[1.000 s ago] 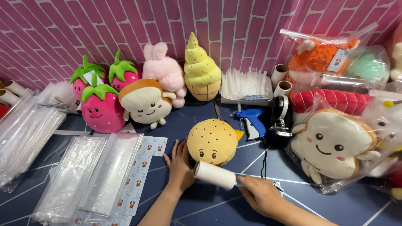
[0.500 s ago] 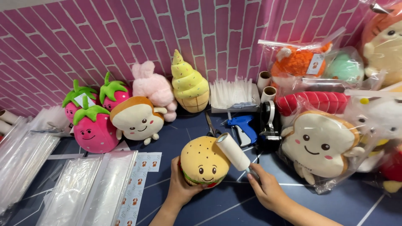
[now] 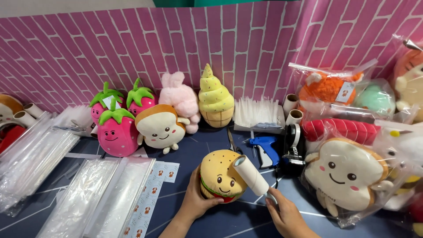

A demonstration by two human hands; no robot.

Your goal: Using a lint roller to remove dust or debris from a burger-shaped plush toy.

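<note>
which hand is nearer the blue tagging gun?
Right. The right hand, gripping the white lint roller, sits just below the blue tagging gun; the left hand is farther left, cupping the burger plush.

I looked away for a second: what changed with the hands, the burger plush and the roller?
The left hand took hold of the burger plush and tipped it up to face the camera. The right hand swung the lint roller up from the table onto the plush's side. The strawberry plushies and toast plush stayed put.

Burger plush (image 3: 220, 178) lies before toast plush (image 3: 159, 128), lint roller (image 3: 250, 175) on it.
</note>
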